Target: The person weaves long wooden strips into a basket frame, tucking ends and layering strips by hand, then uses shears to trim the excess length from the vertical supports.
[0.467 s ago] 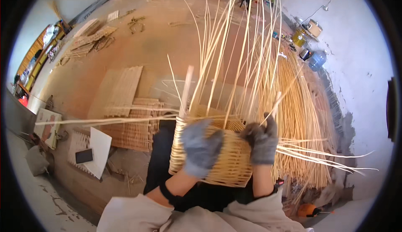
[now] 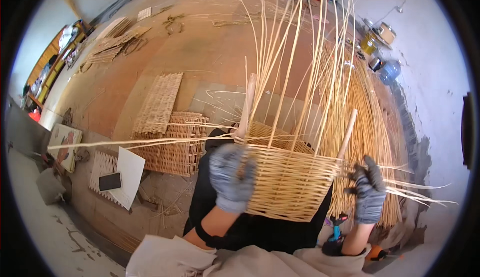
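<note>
A partly woven wicker basket (image 2: 290, 187) rests over my lap, with tall pale canes (image 2: 287, 72) rising from it. Wooden stakes, a left one (image 2: 247, 107) and a right one (image 2: 347, 133), stand at its corners. My left hand (image 2: 232, 179), in a grey glove and slightly blurred, is closed at the basket's left edge. Past the right edge, my gloved right hand (image 2: 370, 189) has its fingers apart and holds nothing. It is nearest to loose strands (image 2: 415, 187) sticking out to the right. Other long strands (image 2: 150, 141) reach out leftward.
A large bundle of canes (image 2: 357, 127) lies to the right. Woven panels (image 2: 185, 152) are on the floor at left, near a white board (image 2: 131, 177) and a dark phone (image 2: 110, 181). A blue power tool (image 2: 336, 229) sits beside my right forearm.
The basket has turned and shifted right, showing more of its woven front. My right hand has come off the right corner and moved right and down. My left hand is now at the left edge.
</note>
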### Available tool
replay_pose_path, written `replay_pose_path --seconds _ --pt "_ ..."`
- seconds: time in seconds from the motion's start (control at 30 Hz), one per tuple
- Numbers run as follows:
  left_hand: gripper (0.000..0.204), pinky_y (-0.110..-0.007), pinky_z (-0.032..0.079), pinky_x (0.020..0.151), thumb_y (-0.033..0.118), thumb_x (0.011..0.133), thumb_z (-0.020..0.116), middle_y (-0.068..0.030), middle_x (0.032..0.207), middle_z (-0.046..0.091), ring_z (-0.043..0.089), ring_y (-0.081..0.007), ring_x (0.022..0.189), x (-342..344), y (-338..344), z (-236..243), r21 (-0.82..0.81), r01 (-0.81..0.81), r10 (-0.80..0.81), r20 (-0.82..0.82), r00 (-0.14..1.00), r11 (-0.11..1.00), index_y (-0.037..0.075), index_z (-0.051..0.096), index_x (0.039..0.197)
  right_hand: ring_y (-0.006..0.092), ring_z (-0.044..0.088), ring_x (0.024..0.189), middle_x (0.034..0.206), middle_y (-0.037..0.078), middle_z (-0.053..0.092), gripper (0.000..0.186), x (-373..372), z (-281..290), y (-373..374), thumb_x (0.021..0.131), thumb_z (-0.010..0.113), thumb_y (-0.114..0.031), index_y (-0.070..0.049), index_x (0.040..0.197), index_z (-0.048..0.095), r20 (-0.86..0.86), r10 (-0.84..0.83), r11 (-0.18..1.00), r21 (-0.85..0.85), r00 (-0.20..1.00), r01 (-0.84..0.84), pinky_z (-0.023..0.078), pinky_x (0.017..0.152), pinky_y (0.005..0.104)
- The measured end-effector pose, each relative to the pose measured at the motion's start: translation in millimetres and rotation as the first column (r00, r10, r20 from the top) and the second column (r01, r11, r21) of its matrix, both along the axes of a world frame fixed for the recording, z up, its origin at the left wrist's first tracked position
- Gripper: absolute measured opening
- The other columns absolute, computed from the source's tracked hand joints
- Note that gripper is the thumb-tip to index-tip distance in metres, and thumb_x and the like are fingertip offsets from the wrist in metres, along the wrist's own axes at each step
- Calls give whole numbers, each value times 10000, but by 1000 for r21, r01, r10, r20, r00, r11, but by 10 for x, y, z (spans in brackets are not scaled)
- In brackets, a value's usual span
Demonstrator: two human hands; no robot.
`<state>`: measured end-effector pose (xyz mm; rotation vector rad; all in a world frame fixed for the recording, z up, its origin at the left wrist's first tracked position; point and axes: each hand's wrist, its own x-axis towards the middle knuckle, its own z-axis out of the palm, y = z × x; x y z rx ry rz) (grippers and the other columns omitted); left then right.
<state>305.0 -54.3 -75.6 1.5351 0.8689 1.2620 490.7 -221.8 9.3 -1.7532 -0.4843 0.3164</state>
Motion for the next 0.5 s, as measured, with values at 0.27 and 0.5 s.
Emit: replay_pose_path --seconds 0.27,0.5 --pt "372 -298 436 825 77 733 652 -142 1034 557 547 -226 942 -81 26 -145 286 -66 157 -309 938 956 6 526 1076 239 597 813 761 72 621 192 -237 -132 1770 693 518 -65 -81 851 625 533 793 445 -837 -296 -317 464 709 364" --pt "364 -308 438 820 19 734 634 -127 1034 534 531 -216 943 -348 -80 -293 118 -41 57 -142 988 992 9 508 1075 248 617 728 762 92 628 203 -825 -1 2020 774 517 -158 -110 938 627 -112 970 -79 -985 -217 156 466 592 416"
